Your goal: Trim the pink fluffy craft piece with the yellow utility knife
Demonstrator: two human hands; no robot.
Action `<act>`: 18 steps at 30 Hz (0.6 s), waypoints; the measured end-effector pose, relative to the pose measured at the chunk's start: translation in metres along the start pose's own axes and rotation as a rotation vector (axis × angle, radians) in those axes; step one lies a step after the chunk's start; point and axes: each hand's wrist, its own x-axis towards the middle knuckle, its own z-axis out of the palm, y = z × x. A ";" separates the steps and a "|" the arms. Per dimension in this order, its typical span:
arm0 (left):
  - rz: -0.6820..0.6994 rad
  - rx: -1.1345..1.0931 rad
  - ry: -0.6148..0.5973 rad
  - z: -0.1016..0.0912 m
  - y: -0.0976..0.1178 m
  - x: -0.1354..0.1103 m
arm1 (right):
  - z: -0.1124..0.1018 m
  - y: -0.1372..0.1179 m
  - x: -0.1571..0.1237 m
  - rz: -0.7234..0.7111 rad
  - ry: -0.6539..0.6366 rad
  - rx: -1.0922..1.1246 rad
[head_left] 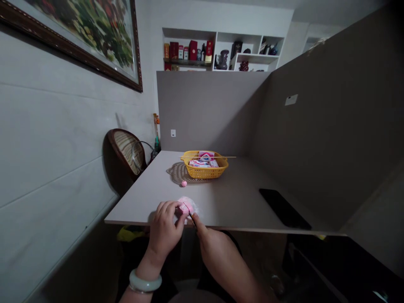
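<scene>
My left hand (167, 225) is closed, its fingers and thumb gripping a small pink block (183, 208) that looks like soap, near the table's front edge. In my right hand (203, 230) is a thin knife (192, 219) with a dark handle, its tip against the block's right side. Pale pink shavings (193, 205) lie around and behind the block. Farther back on the tabletop sits a small round pink ball (184, 184), apart from both hands. My fingers partly cover the block and the knife's handle.
A yellow plastic basket (206, 173) holding pink-and-white boxes (206, 156) stands farther back, with a thin stick (232, 157) across its rim. A black flat slab (284, 208) lies at the right. Grey partitions (208, 109) enclose the table's back and right.
</scene>
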 end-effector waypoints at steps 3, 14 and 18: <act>0.010 -0.021 -0.009 -0.001 0.001 0.000 | -0.003 0.004 -0.011 0.013 -0.051 0.019; 0.023 -0.004 0.007 -0.001 0.000 0.000 | -0.001 0.001 -0.004 0.029 -0.064 0.027; 0.020 -0.013 -0.010 -0.002 0.002 0.000 | -0.002 0.004 -0.015 0.033 -0.068 0.005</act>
